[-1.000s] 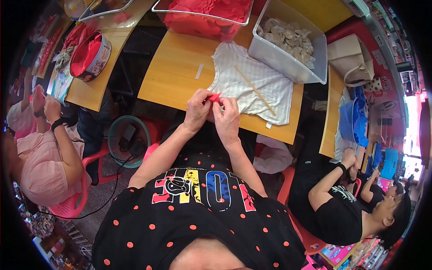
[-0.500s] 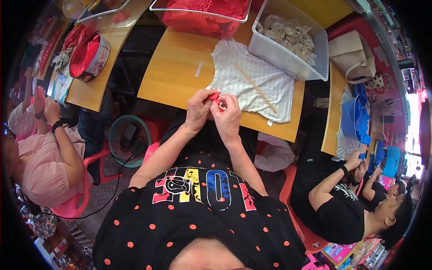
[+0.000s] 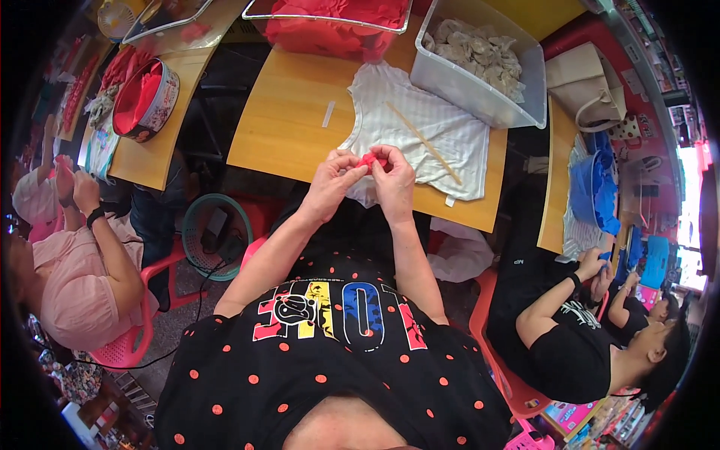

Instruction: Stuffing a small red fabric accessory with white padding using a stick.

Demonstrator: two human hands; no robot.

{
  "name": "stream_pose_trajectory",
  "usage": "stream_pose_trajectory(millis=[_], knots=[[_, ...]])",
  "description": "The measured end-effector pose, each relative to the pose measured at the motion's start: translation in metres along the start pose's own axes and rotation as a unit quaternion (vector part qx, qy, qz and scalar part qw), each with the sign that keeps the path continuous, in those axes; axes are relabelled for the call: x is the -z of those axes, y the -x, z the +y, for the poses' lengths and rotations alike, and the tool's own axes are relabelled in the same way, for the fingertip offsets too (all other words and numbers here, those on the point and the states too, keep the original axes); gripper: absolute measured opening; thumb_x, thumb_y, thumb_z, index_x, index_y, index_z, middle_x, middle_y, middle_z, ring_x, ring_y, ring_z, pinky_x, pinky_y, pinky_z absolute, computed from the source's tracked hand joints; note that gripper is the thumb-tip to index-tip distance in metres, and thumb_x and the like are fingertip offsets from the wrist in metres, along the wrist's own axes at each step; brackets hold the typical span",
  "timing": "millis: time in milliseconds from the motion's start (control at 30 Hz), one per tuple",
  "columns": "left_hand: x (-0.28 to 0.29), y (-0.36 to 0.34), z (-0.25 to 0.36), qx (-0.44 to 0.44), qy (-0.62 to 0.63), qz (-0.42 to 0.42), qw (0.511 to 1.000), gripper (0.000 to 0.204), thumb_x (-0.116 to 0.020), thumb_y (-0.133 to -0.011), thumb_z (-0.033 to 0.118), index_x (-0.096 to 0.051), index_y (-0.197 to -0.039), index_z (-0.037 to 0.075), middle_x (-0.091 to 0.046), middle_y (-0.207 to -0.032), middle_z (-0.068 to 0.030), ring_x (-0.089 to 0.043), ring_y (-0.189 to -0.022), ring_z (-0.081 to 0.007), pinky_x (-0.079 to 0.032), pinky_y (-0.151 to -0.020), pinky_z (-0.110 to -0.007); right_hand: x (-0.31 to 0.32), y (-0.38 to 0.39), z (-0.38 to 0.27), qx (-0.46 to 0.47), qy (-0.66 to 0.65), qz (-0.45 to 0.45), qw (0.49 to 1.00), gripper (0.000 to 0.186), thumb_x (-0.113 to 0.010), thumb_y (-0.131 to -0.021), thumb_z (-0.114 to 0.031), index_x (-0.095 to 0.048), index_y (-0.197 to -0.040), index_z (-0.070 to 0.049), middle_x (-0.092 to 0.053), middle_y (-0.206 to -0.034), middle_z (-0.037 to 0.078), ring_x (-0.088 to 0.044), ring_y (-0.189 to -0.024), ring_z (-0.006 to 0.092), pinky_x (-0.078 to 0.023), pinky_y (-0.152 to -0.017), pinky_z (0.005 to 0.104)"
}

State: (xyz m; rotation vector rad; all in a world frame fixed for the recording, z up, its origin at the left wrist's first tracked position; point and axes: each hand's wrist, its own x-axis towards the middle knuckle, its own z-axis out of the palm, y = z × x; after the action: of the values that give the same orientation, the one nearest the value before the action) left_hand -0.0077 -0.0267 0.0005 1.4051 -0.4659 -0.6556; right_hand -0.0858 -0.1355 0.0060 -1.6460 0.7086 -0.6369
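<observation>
Both hands work together over the near left corner of the cloth [image 3: 439, 109]. The left hand [image 3: 330, 184] is narrow, with its thumb and fingers closed at the left side of a small red piece [image 3: 369, 160]. The right hand [image 3: 394, 180] pinches the same piece from the right, also with the fingertips. So the piece is above the near left corner of the cloth, between the two hands. It looks soft and thin, and this is probably why it is held by the tips and not in the palm. Its exact shape I cannot tell, because the fingers cover a part of it.

A thin stick [image 3: 424, 142] lies slantwise on the cloth, to the right of the hands, where it seems easy to take. To the left of the cloth, a white strip [image 3: 328, 114] lies apart from it. Beyond the cloth, to the left, stands a bin [image 3: 300, 39] of red sheets [image 3: 337, 11]; beyond it to the right, a clear tub [image 3: 461, 91] holds beige bundles [image 3: 480, 56]. Perhaps they stand there to be within reach without crowding the hands.
</observation>
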Motion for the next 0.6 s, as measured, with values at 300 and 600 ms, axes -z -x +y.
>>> stream_pose_trajectory(millis=[300, 600], knots=[[0.006, -0.003, 0.020, 0.251, 0.342, -0.134, 0.896, 0.019, -0.055, -0.092, 0.022, -0.065, -0.098, 0.006, -0.059, -0.086, 0.0028, -0.053, -0.085, -0.0083, -0.040, -0.082, -0.026, 0.014, -0.009, 0.007, -0.079, -0.193, -0.094, 0.974, 0.015, -0.063, -0.084, -0.001, -0.061, -0.099, 0.000, -0.063, -0.089, 0.002, -0.057, -0.082, 0.0075, -0.048, -0.072, 0.0217], [0.006, -0.008, 0.012, 0.076, 0.098, -0.058, 0.991, 0.019, -0.063, -0.087, 0.018, -0.068, -0.095, 0.002, -0.062, -0.088, -0.0013, -0.057, -0.083, -0.0127, -0.043, -0.078, -0.026, 0.016, 0.009, -0.031, 0.139, 0.143, -0.006, 0.980, 0.014, -0.070, -0.076, -0.011, -0.068, -0.085, 0.000, -0.062, -0.080, 0.010, -0.058, -0.076, 0.0231, -0.045, -0.070, 0.0309]])
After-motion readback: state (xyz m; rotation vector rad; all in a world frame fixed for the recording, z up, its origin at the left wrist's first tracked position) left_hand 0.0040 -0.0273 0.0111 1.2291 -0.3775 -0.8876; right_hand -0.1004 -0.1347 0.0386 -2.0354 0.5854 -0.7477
